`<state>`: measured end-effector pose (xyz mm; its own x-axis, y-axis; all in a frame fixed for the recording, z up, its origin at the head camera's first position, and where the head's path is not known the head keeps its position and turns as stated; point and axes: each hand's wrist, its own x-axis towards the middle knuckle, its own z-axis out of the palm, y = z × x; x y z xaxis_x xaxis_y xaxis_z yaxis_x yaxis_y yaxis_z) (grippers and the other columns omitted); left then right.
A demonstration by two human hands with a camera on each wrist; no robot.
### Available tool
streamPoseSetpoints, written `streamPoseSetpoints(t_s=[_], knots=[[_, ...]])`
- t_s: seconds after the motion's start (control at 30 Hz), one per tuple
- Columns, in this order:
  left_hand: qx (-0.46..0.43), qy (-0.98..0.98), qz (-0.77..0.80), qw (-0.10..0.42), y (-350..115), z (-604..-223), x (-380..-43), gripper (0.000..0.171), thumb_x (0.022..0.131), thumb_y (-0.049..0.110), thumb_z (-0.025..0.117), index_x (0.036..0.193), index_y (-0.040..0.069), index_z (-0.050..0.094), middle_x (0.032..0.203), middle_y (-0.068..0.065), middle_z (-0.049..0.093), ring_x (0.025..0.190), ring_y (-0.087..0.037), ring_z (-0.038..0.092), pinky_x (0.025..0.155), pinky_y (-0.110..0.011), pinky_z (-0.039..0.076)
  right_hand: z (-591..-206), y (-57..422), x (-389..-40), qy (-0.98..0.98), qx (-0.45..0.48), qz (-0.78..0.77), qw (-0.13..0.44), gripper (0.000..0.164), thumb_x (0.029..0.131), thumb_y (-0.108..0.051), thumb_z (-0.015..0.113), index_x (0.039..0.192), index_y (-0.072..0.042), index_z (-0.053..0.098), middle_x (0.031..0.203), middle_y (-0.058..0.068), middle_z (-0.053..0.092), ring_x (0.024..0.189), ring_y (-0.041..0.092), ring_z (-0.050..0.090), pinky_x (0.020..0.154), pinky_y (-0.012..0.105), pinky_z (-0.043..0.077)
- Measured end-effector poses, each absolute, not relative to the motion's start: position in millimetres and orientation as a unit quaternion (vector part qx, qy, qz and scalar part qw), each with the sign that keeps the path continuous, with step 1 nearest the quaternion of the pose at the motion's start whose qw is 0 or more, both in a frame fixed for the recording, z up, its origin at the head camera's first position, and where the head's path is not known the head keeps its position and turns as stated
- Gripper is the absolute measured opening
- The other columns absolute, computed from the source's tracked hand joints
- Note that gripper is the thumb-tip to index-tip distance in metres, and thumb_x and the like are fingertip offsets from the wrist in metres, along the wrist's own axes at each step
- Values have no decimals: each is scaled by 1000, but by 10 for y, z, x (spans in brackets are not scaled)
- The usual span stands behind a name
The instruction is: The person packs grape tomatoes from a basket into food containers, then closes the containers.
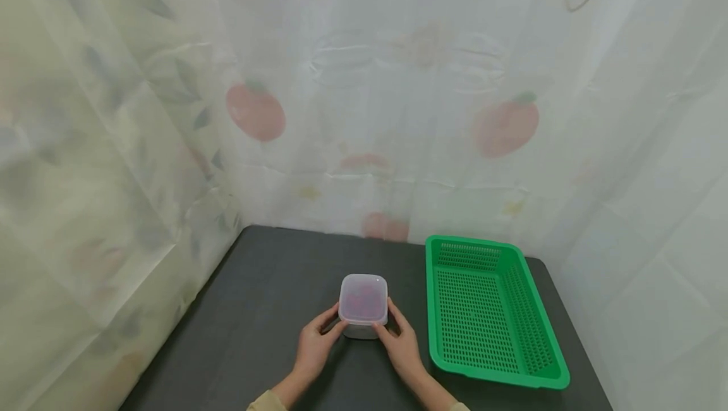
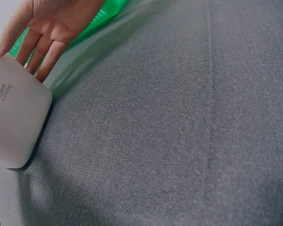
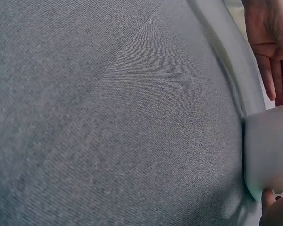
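Note:
A small square plastic container (image 1: pixel 362 332) stands on the dark table in the head view. Its lid (image 1: pixel 363 297) is on, translucent white, with something pink-purple showing dimly through. My left hand (image 1: pixel 311 348) holds the container's left side, the thumb at the lid's near left corner. On the opposite side my right hand (image 1: pixel 405 351) grips it likewise, thumb at the near right corner. In the left wrist view small dark print marks the container's pale side (image 2: pixel 19 117), and the right hand's fingers (image 2: pixel 52 56) reach along it. What exactly is inside is blurred by the plastic.
A green perforated basket (image 1: pixel 432 310) sits right of the container, near the table's right edge. The grey-black tabletop (image 1: pixel 256 310) extends to the left. Printed curtains (image 1: pixel 364 114) hang behind and at both sides.

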<state>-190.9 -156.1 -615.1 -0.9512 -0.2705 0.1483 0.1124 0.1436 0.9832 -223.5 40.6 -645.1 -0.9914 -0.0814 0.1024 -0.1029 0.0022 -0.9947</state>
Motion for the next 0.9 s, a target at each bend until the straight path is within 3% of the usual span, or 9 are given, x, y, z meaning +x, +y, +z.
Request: streamPoseSetpoints(t_s=[0.07,0.3,0.43,0.57,0.67,0.9], knots=[[47,-746,-646,155,-1580,-6247,-1937,47,87,8,82,131,1,68,128,-17,68,123,-35,62,94,-48,53,-6454,408,-2227,-703,65,708,7,68,95,-13,75,154,-2,43,156,20,43,142,41,41,105,55,44],[13,-752,-642,149,-1657,-6340,-1969,43,91,15,80,129,2,68,126,-19,69,118,-33,65,84,-25,55,-6426,414,-2229,-709,78,701,6,66,96,-17,75,153,-5,44,150,22,49,138,41,46,103,54,46],[7,-761,-638,115,-1714,-6330,-2017,41,96,18,75,133,5,63,131,-17,66,119,-34,64,84,-27,55,-6388,408,-2261,-729,83,679,-3,72,97,-18,72,158,-10,34,154,21,43,140,39,43,105,55,44],[-26,-789,-611,57,-1764,-6290,-2081,56,104,23,63,156,14,43,152,-14,49,133,-35,54,97,-40,52,-6325,386,-2307,-744,89,662,-24,81,100,-14,66,165,-15,18,165,17,26,149,37,31,110,60,37],[-52,-802,-594,14,-1783,-6255,-2130,61,109,21,53,164,21,26,163,-11,34,140,-36,46,103,-41,48,-6283,361,-2340,-751,86,653,-40,83,97,-10,63,165,-17,17,169,13,19,152,35,22,113,61,31],[-80,-801,-593,-24,-1827,-6241,-2196,60,110,14,47,164,23,23,167,-9,24,145,-34,38,99,-23,44,-6272,349,-2360,-747,68,658,-68,84,92,-9,63,165,-21,22,169,9,19,155,34,13,117,63,19]])
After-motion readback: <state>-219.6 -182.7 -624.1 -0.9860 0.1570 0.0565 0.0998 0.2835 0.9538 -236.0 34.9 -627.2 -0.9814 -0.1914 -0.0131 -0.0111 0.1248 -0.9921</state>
